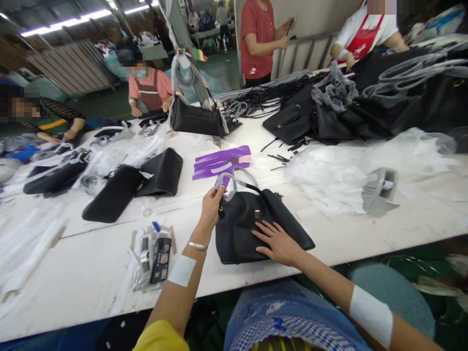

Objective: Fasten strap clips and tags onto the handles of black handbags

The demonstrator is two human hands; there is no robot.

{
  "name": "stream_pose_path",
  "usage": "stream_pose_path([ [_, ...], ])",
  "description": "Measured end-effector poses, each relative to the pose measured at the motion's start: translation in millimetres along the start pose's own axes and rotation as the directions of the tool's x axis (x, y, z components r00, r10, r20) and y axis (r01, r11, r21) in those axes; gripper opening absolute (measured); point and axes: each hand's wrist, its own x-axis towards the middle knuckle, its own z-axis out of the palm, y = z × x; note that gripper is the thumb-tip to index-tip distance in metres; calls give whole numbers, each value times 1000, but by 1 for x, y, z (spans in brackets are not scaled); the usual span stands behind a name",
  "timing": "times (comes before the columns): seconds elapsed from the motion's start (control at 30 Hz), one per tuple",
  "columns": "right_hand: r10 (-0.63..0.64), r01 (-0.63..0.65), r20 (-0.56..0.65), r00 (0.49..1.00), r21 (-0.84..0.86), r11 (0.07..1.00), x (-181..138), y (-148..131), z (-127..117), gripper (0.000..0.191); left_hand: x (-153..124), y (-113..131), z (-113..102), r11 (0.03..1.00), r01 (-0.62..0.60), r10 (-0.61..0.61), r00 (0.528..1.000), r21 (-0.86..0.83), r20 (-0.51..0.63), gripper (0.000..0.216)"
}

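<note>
Seemingly, the step is arranging the handle (225, 174): left fingers (219, 191) pinch it, right fingers (268, 231) spread on the bag (236, 229); the next move likely calls for steadiness.

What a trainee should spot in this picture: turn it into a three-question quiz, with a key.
1. Which hand lies spread on the front of the black handbag?
2. True or false: the purple strips lie on the white table, beyond the handbag.
3. Fill in: worn just behind the left hand is a silvery ____.

Key:
1. The right hand.
2. True.
3. Bracelet.
</note>
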Motion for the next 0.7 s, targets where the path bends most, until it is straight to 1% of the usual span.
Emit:
stream_pose_path([
  [0.07,28,-35,121,992,50,998,4,1,8,60,-6,-4,1,999,24,-25,999,34,25,36],
  [0.13,43,-66,213,976,100,993,6,5,13,62,-13,-10,0,996,59,-64,995,69,74,36],
  [0.2,35,-84,290,956,157,984,8,8,16,62,-19,-18,0,991,95,-105,988,94,113,36],
  [0.3,15,-105,368,930,226,969,5,8,17,61,-24,-24,-1,987,135,-144,984,92,100,38],
  [0.43,-15,-129,419,908,312,941,-14,-6,21,59,-25,-17,-4,988,140,-144,986,61,79,39],
  [0.57,-111,-109,430,896,455,884,-36,-17,26,50,-25,-9,-8,986,121,-132,987,110,91,41],
  [0.63,-134,-116,428,894,509,853,-37,-15,26,42,-24,-12,-10,980,133,-147,986,147,84,41],
  [0.7,-123,-123,396,910,541,832,-31,-8,23,37,-23,-17,-12,975,148,-163,983,164,86,40],
])
